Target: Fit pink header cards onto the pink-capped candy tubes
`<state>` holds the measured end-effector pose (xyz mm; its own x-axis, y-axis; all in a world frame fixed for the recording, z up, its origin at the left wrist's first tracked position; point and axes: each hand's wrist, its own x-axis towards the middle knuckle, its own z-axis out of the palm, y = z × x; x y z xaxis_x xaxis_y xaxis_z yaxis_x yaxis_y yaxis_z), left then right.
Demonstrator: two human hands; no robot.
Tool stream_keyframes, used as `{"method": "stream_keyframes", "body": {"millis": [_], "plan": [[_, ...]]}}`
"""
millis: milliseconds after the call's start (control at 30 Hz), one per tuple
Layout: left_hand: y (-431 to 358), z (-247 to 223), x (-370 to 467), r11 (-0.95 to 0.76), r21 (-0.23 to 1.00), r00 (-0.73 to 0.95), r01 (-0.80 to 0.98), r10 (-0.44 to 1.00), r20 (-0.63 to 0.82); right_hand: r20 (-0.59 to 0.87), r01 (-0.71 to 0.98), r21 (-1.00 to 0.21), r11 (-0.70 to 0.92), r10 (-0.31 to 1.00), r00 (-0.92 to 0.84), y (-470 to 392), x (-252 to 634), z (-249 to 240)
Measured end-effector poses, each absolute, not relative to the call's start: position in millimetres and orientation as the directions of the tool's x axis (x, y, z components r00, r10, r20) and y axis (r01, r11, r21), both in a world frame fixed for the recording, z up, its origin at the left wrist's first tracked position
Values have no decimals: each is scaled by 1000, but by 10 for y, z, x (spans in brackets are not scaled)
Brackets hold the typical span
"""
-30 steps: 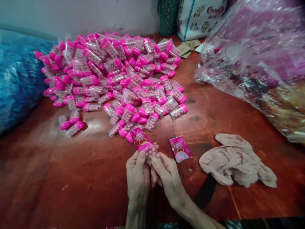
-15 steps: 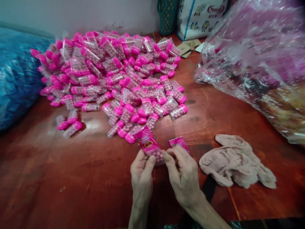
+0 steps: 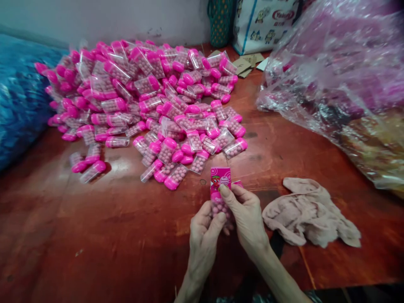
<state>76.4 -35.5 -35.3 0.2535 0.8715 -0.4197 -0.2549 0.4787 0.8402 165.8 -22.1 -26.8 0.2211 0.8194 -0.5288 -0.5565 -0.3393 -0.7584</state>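
Between my hands is an upright candy container, clear and full of pink balls, with a printed pink label over its upper part. My left hand grips its lower end, thumb across the front. My right hand pinches the label and upper side, thumb on the front. Partly hidden behind my right fingers, another pink printed piece lies on the table. Beyond my hands spreads a big heap of similar pink-capped candy containers; the closest one lies tilted just left of the held one.
A crumpled beige cloth lies right of my hands on the red-brown table. Clear plastic sheeting fills the right, and a blue bag the left. Cardboard pieces and a white printed bag are at the back.
Both hands have moved right with the container, which has turned from leaning left to upright. My right hand has shifted from its lower edge up onto the label.
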Motion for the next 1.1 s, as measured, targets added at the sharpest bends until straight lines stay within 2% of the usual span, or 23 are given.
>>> {"method": "stream_keyframes", "body": {"millis": [133, 233, 333, 467, 567, 767, 967, 1100], "plan": [[-366, -366, 739, 475, 849, 162, -232, 879, -448, -501, -459, -820, -343, 818, 283, -273, 1589, -270], [-367, -359, 728, 490, 838, 163, -242, 871, -463, -484, -399, -849, -346, 812, 326, -310, 1575, -256], [-336, -307, 724, 488, 849, 189, -203, 870, -455, -488, -442, -828, -344, 831, 267, -315, 1637, -232], [-268, -212, 715, 439, 898, 219, -24, 879, -424, -479, -550, -777, -308, 855, 199, -286, 1767, -223], [-249, -184, 720, 418, 907, 272, 47, 868, -415, -519, -603, -732, -319, 834, 189, -258, 1815, -238], [-299, -188, 762, 457, 889, 198, -5, 872, -448, -561, -636, -675, -375, 821, 111, -263, 1761, -250], [-303, -233, 763, 516, 853, 200, -79, 847, -493, -550, -458, -789, -409, 803, 230, -311, 1669, -277], [-255, -251, 776, 512, 851, 190, -117, 853, -487, -531, -537, -746, -393, 839, 123, -260, 1755, -229]]}}
